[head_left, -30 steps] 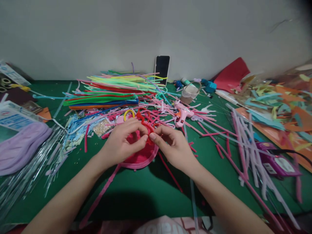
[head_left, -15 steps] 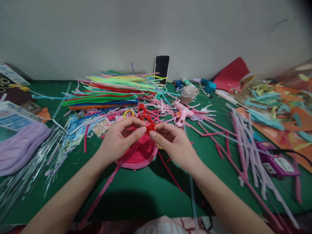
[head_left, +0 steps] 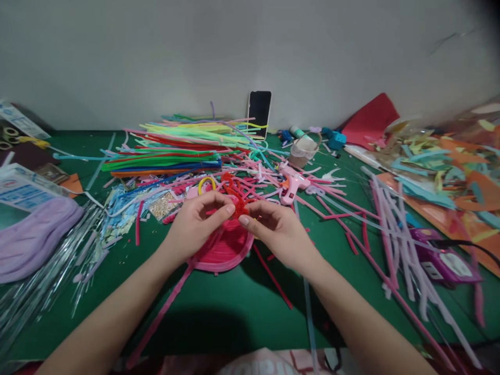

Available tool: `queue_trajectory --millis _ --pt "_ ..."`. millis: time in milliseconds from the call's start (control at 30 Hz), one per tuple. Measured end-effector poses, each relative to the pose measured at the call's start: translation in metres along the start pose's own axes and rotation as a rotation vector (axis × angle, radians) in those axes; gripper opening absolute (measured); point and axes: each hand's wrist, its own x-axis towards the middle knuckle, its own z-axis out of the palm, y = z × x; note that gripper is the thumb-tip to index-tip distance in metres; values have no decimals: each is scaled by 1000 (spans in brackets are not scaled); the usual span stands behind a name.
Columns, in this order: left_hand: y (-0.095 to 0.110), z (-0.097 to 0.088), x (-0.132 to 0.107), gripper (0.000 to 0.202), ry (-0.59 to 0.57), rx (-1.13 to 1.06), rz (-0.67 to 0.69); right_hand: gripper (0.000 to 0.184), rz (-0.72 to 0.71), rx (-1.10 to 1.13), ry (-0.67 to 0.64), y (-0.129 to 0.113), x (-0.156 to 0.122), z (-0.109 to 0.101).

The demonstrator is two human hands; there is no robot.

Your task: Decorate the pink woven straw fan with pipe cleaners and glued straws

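Note:
My left hand and my right hand meet over the middle of the green table, fingertips pinched together on a bent red pipe cleaner. Its looped end sticks up just behind my fingers. Under both hands lies a round pink coiled disc made of pipe cleaners, with a long pink tail running toward me on the left.
A big heap of coloured pipe cleaners lies behind. A pink glue gun, a small cup and a black phone against the wall stand beyond. Foam scraps pile at right, a purple device too; lilac cloth at left.
Both hands have lifted a little off the pink disc with the red pipe cleaner, and the fingertips have closed in tighter on it.

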Motion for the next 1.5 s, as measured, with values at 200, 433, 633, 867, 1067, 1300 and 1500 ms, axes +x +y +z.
queue_trajectory --millis 200,433,633,867,1067,1300,1500 --pt "-2 2 1 21 31 16 28 22 42 121 -8 1 4 -6" --pt "0 7 -2 36 -29 -15 -66 23 -42 62 127 5 5 -2" --pt "-1 13 -5 24 -26 26 -77 32 -23 15 122 2 5 -1" --pt "2 3 0 17 -164 110 -20 45 176 159 -33 1 4 3" --pt "-2 -9 6 20 -308 -6 -190 44 366 319 -113 4 6 -1" --pt "-2 -9 5 24 -389 -23 -399 43 263 171 -31 6 6 -4" --pt "-5 -12 6 23 -325 -141 -468 38 208 167 40 11 7 -3"
